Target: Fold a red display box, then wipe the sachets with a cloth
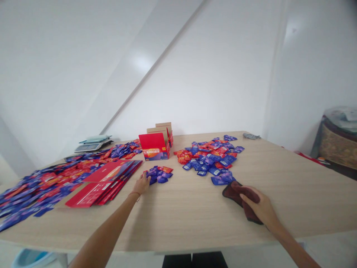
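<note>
My left hand (pixel 141 184) rests at the left edge of a small pile of purple and red snack-sized packets (pixel 160 175). Its fingers are bent and a little apart, touching the nearest packets; no packet is lifted. Over on the right, my right hand (pixel 260 208) is closed around a folded brown cloth (pixel 237 192) with dark edging. One end of the cloth touches the tabletop beside a purple packet (pixel 223 178). Behind it spreads a larger heap of blue and red packets (pixel 212 156).
Red printed boxes (pixel 153 146) with raised flaps stand at the back. Flattened red cartons (pixel 103 182) lie stacked on the left, beside a wide spread of packets (pixel 55 182). A scale (pixel 93 145) sits behind them. A grey crumpled item (pixel 251 136) lies at the table's back right.
</note>
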Tool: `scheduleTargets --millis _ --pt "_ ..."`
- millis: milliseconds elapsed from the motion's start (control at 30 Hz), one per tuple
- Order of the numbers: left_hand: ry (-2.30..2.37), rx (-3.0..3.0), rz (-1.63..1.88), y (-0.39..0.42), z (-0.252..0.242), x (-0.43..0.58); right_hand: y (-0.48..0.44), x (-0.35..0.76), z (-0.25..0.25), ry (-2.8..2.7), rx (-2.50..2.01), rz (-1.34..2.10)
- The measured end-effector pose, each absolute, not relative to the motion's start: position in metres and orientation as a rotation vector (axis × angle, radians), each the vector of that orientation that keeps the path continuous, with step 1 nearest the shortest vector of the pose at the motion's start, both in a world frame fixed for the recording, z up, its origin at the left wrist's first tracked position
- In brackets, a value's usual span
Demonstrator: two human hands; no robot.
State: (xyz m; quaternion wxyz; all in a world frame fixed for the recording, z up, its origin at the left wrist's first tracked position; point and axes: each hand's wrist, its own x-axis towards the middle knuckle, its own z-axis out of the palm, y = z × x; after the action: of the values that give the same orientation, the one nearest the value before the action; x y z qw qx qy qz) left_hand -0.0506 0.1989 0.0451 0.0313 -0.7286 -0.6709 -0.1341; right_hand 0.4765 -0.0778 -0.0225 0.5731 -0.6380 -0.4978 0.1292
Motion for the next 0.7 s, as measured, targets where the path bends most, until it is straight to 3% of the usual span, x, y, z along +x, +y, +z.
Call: scheduleTargets --millis 133,333,500,600,700 --pt "-2.146 -2.227 -0.421 0.190 0.044 -0.045 -0.080 0.476 -0.020 -1.187 -1.499 0.316" --pt "-2.022 -2.254 -0.503 0.179 0.084 -0.046 -0.080 0.475 -0.017 -1.177 -1.505 0.299" --pt "-1.491 -2.664 -0.472 0.114 0.085 -0.005 -0.080 0.473 -0.016 -1.161 -1.496 0.295" --pt "-0.733 -3.125 -0.264 0.054 0.069 0.030 -0.080 0.473 -0.016 -1.159 -1.477 0.314" --pt "-0.529 -3.258 -0.224 0.012 0.058 0.053 -0.079 0.473 -0.017 -1.159 -1.467 0.325"
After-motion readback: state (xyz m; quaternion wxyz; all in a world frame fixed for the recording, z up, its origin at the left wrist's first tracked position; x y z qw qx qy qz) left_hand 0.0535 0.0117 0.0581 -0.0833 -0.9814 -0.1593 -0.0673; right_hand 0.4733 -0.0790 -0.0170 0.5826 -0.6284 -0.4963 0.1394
